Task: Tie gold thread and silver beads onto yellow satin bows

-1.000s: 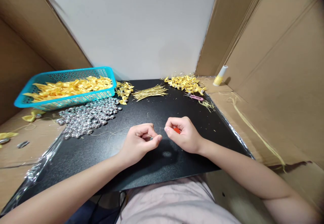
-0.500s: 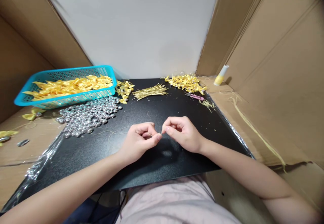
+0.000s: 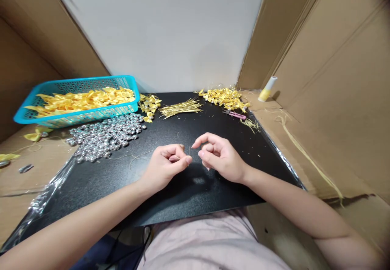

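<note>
Between thumb and curled forefinger, my left hand (image 3: 167, 164) pinches a thin cord (image 3: 131, 159) whose slack loops trail left over the black tabletop toward the silver beads. A short end of it stands up from the fingertips. Just to the right, my right hand (image 3: 221, 156) hovers with thumb and forefinger apart and the other fingers curled; I see nothing in it. Silver beads (image 3: 103, 138) lie in a wide heap beyond my left hand. A bundle of gold wire-like strips (image 3: 181, 107) lies farther back in the middle.
A turquoise basket (image 3: 91, 112) of yellow ribbon bows (image 3: 88, 99) stands at the back left. Beaded yellow bows (image 3: 225, 98) are piled at the back right, near pink-handled snips (image 3: 236, 115) and cord scraps (image 3: 251, 125). A thread cone (image 3: 267, 90) stands on cardboard. Cardboard walls flank both sides.
My right thumb and forefinger have parted and drawn slightly away from my left fingertips. My left hand keeps its pinch, almost in the same place. The view has shifted slightly.
</note>
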`<state>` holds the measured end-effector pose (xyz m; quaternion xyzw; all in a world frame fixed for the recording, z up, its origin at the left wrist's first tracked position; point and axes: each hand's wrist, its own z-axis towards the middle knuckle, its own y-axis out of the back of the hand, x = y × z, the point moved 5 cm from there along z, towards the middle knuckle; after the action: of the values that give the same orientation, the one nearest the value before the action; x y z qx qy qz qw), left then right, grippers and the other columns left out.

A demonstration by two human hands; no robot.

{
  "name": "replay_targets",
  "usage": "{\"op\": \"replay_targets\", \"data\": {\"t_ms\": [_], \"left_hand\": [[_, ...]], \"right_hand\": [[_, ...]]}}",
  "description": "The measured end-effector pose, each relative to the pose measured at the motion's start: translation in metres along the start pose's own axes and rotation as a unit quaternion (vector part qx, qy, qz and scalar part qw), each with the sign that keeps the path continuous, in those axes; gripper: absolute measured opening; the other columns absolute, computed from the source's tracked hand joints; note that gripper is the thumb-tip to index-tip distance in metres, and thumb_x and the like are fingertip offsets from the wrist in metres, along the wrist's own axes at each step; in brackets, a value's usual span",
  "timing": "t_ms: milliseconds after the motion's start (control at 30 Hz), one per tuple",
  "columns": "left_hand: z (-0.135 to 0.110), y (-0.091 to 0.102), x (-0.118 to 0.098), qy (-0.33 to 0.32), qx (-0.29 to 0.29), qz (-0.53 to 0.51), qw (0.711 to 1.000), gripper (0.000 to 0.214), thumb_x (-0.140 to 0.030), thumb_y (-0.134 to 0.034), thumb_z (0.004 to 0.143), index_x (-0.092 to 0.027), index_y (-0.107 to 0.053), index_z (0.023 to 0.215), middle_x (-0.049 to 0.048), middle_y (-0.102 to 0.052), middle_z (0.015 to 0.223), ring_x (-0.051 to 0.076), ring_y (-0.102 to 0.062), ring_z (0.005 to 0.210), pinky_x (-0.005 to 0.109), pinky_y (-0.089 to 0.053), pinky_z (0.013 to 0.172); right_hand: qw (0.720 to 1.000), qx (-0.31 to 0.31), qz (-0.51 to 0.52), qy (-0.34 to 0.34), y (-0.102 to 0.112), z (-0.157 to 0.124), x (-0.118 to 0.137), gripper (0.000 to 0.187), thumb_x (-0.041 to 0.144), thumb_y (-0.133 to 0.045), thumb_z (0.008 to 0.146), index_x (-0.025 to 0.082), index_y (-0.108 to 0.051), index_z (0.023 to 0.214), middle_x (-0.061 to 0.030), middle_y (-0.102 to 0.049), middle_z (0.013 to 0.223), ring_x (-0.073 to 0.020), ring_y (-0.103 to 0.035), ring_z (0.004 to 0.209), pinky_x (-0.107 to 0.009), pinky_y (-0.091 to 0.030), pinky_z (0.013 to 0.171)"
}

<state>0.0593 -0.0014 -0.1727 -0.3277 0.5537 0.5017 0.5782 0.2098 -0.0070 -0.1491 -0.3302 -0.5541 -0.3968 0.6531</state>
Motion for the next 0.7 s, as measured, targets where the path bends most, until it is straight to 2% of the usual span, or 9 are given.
{"op": "replay_targets", "data": {"t_ms": [433, 700], "left_hand": [[-0.0003, -0.0007, -0.0011, 0.012, 0.003, 0.003, 1.000, 0.042, -0.041, -0.069, 0.076, -0.016, -0.045, 0.052, -0.0066, -0.028, 0.052, 0.008, -0.026, 0.051, 0.023, -0.021, 0.050], [-0.0005, -0.0011, -0.0014, 0.005, 0.000, -0.005, 1.000, 0.045, -0.045, -0.069, 0.075, -0.015, -0.045, 0.051, -0.0065, -0.028, 0.054, 0.007, -0.025, 0.050, 0.023, -0.021, 0.050]], "right_hand": [[1.000, -0.006, -0.022, 0.000, 0.0012, -0.0006, 0.0025, 0.013, 0.026, -0.056, 0.085, 0.020, -0.045, 0.089, 0.0098, -0.045, 0.053, -0.0061, -0.039, 0.045, -0.019, -0.032, 0.048], [1.000, -0.003, 0.007, 0.014, -0.0001, -0.0007, 0.0015, 0.027, 0.031, -0.069, 0.080, 0.021, -0.045, 0.087, 0.0086, -0.050, 0.060, -0.0061, -0.049, 0.050, -0.019, -0.041, 0.052]]}}
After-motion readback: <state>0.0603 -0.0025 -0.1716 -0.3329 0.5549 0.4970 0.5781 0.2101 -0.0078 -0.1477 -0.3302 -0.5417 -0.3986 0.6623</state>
